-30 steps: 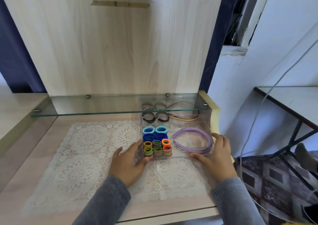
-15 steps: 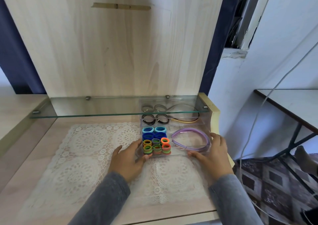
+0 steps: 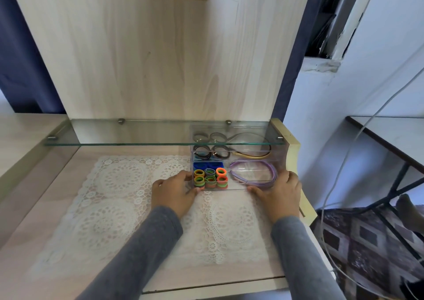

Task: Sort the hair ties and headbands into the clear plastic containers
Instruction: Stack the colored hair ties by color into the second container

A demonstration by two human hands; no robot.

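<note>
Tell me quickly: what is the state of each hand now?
Left hand: closed round the left front corner of the clear container.
Right hand: closed round its right front corner.

Plastic container (image 3: 236, 187) at 1 o'clock on the desk (image 3: 27, 265), near end on the lace mat (image 3: 114, 208), far end under the glass shelf (image 3: 114, 136); hair ties (image 3: 210, 179) in its 9 o'clock compartments, headbands (image 3: 274, 173) at 3 o'clock
</note>
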